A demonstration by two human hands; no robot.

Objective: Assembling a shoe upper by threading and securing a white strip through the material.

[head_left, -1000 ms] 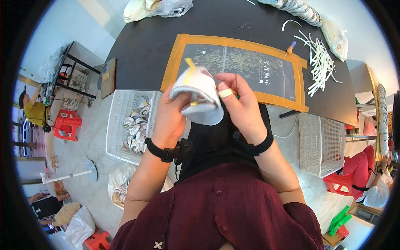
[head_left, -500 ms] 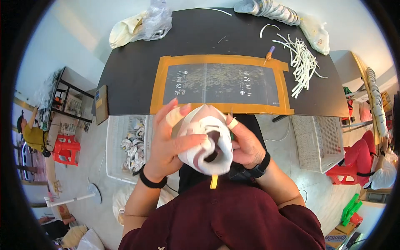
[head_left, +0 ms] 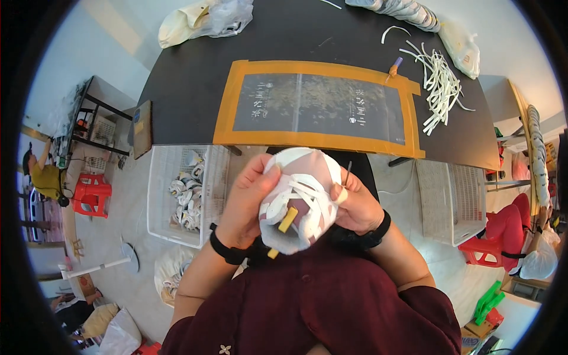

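A white and dusty-pink shoe upper point(head_left: 307, 192) is held up in front of my chest, beyond the table's near edge. White lace strips cross its front, and yellow tabs show at the tongue and at the heel. My left hand point(head_left: 251, 192) is closed on its left side, thumb on top. My right hand point(head_left: 358, 204) pinches the right side, with pale tape round a finger. A thin dark rod point(head_left: 349, 168) sticks up from the right fingers; its lower part is hidden.
An orange-taped mat point(head_left: 319, 112) lies on the dark table point(head_left: 183, 89). White lace strips point(head_left: 441, 94) and a purple-and-orange handled tool point(head_left: 395, 66) lie to the right. A white crate point(head_left: 157, 195) of shoe uppers stands left; another crate point(head_left: 449, 207) right. Further off, other people sit.
The shoe upper has turned, bringing its crossed laces and yellow tongue tab into view. My left fingers have closed from a spread pose onto its side. The whole view has shifted slightly.
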